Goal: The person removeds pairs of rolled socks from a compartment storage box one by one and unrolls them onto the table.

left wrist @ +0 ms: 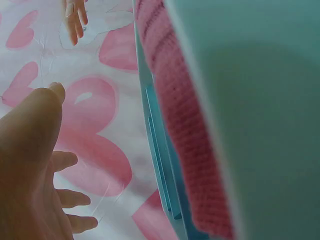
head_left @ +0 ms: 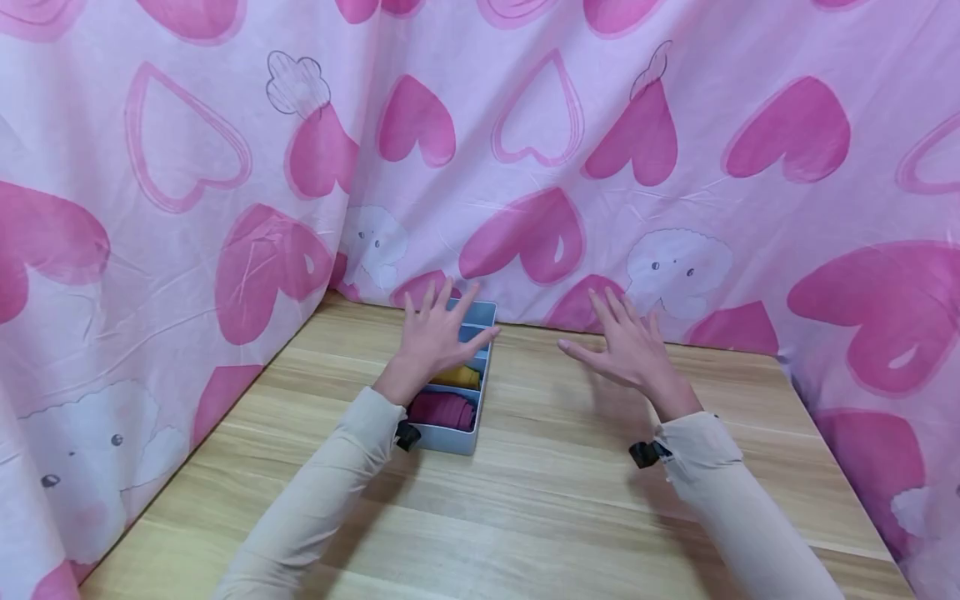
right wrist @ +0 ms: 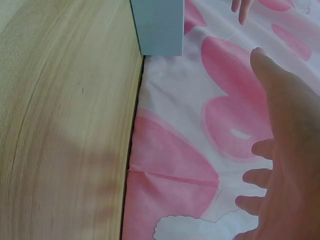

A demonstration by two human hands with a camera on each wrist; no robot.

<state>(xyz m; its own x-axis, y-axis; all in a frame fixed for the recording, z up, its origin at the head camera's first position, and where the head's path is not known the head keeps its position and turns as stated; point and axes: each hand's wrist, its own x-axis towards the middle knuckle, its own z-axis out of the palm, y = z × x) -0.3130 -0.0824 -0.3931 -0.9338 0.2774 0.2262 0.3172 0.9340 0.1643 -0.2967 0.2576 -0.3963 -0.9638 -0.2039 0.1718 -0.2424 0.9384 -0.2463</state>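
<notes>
A long light-blue divided box (head_left: 447, 440) lies on the table, its compartments in a row running away from me. In the nearest compartment is a rolled maroon knit piece (head_left: 442, 411), whose ribbing shows pinkish in the left wrist view. Behind it a mustard-yellow rolled fabric piece (head_left: 459, 377) fills another compartment, partly hidden by my hand. My left hand (head_left: 433, 337) hovers over the box with fingers spread, holding nothing. To the right of the box, my right hand (head_left: 632, 354) is raised above the table, fingers also spread, and holds nothing.
The wood-grain table (head_left: 555, 500) reaches back to a pink heart-print curtain (head_left: 525, 233), which also hangs along the left and right sides. Each wrist wears a black strap mount, such as the right wrist's black mount (head_left: 647, 453).
</notes>
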